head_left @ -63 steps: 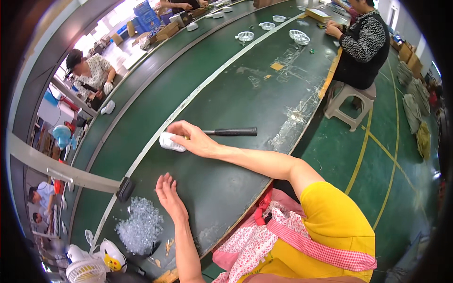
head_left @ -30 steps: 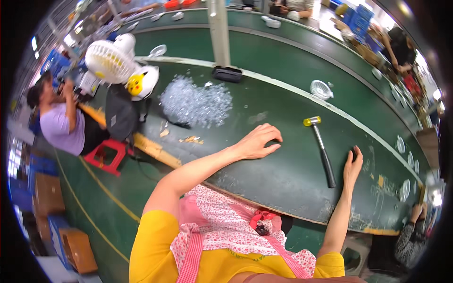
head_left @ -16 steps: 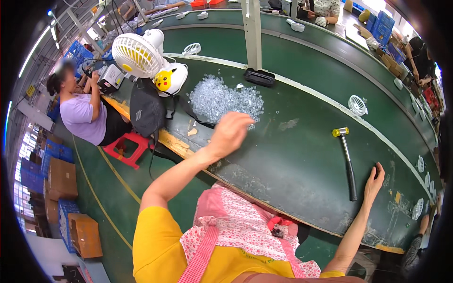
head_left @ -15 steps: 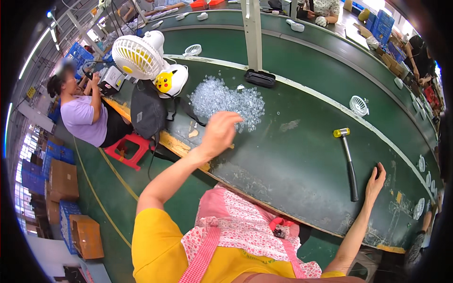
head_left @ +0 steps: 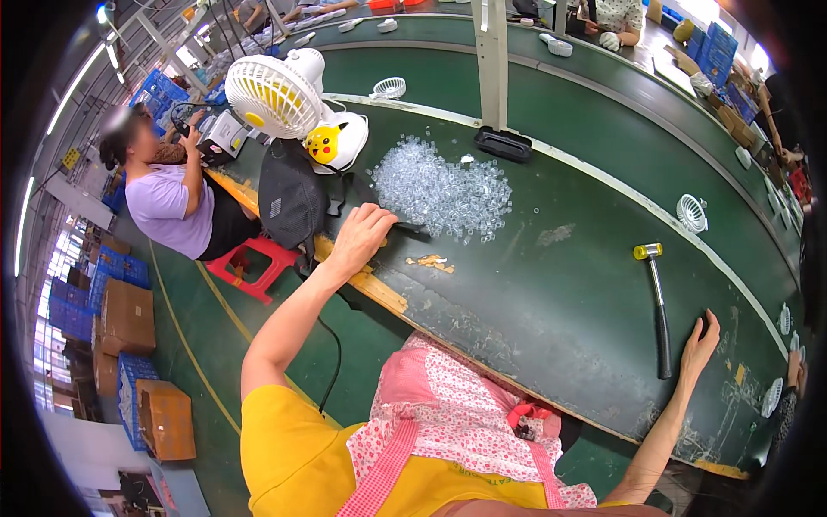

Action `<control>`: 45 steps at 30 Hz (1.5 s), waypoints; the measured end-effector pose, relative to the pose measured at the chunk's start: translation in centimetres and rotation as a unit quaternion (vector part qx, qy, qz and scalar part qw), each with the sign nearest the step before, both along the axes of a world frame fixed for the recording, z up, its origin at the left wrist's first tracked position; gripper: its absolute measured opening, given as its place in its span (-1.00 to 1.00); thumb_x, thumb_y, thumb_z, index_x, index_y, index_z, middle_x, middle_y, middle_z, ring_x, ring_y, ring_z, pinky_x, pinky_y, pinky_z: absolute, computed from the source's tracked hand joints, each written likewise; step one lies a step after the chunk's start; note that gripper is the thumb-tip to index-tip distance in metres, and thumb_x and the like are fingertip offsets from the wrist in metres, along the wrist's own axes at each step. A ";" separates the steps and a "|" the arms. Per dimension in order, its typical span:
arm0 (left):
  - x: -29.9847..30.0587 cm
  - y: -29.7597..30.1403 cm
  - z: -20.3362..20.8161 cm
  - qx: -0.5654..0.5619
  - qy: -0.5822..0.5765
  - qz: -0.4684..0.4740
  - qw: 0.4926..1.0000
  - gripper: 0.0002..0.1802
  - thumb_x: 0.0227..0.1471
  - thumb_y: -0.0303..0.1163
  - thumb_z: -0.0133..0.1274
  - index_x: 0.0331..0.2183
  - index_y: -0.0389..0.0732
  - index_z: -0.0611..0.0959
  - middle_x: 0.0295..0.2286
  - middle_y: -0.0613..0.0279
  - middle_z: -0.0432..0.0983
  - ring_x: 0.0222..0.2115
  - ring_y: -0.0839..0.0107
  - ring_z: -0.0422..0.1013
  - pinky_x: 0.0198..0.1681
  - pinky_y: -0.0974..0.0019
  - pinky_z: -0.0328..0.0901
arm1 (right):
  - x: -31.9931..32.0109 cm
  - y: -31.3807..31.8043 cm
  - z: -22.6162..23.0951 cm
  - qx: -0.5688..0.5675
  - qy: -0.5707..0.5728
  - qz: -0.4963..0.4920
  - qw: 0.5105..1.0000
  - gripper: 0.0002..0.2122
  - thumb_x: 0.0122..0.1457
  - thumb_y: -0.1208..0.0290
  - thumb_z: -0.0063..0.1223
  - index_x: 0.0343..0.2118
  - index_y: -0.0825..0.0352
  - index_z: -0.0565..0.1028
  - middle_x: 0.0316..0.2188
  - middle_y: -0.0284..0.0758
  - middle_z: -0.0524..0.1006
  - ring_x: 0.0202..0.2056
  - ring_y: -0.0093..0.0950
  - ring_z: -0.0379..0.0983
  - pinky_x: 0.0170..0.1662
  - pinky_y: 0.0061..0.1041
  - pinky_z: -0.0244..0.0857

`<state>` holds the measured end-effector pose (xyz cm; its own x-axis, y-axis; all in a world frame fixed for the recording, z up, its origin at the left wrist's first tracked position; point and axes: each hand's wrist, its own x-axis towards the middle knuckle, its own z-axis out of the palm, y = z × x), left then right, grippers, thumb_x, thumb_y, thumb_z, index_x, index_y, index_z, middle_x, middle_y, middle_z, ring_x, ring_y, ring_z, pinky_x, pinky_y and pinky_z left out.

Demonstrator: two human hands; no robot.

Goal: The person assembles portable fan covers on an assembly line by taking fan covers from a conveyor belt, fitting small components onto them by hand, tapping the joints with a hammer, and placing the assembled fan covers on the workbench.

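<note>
I note the left hand (head_left: pixel 362 239) at a dark strip (head_left: pixel 415 230) beside the clear pieces (head_left: pixel 444 191); its grip I cannot tell. Right hand (head_left: pixel 701 343): fingers apart, on the bench (head_left: pixel 534 302) near the hammer (head_left: pixel 658 306).

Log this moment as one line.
left hand: at black strap, hold unclear | right hand: open, beside hammer | small clear pieces: heaped on green table
</note>
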<state>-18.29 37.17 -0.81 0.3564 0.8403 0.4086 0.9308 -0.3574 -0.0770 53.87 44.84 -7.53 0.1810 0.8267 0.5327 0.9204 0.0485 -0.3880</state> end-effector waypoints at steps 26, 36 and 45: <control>-1.9 -5.6 7.2 -0.131 -0.258 0.080 0.954 -0.70 0.04 -0.66 -0.03 -0.16 -0.27 0.62 -0.24 0.03 0.54 -0.12 0.09 0.45 -0.02 0.17 0.34 | 1.0 1.3 -0.4 0.010 0.018 0.060 0.998 -0.68 0.31 0.44 -0.04 0.10 0.37 0.42 0.07 -0.20 0.45 0.06 -0.28 0.40 0.13 -0.37 0.23; 23.3 7.4 2.9 0.028 -0.218 -0.344 0.913 -0.80 -0.08 -0.46 0.05 -0.32 -0.11 0.66 -0.38 0.24 0.54 -0.26 0.20 0.46 -0.18 0.15 0.36 | -17.8 0.6 9.8 -0.020 0.201 0.260 0.944 -0.72 0.30 0.55 -0.06 0.07 0.33 0.42 0.02 -0.28 0.45 0.00 -0.48 0.38 0.04 -0.50 0.26; 29.1 8.5 -3.5 -0.113 -0.343 -0.404 0.840 -0.85 -0.12 -0.55 0.04 -0.38 -0.26 0.60 -0.36 0.11 0.51 -0.24 0.09 0.41 -0.17 0.08 0.31 | -27.8 1.8 6.5 -0.135 0.373 0.341 0.852 -0.77 0.32 0.56 -0.11 0.00 0.40 0.44 -0.03 -0.28 0.48 -0.01 -0.48 0.41 0.06 -0.51 0.28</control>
<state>10.82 45.66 -4.35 0.5932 0.5205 0.6142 0.1741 -0.8278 0.5333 26.08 46.68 -1.04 -0.1860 0.9493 0.2534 0.2050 0.2897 -0.9349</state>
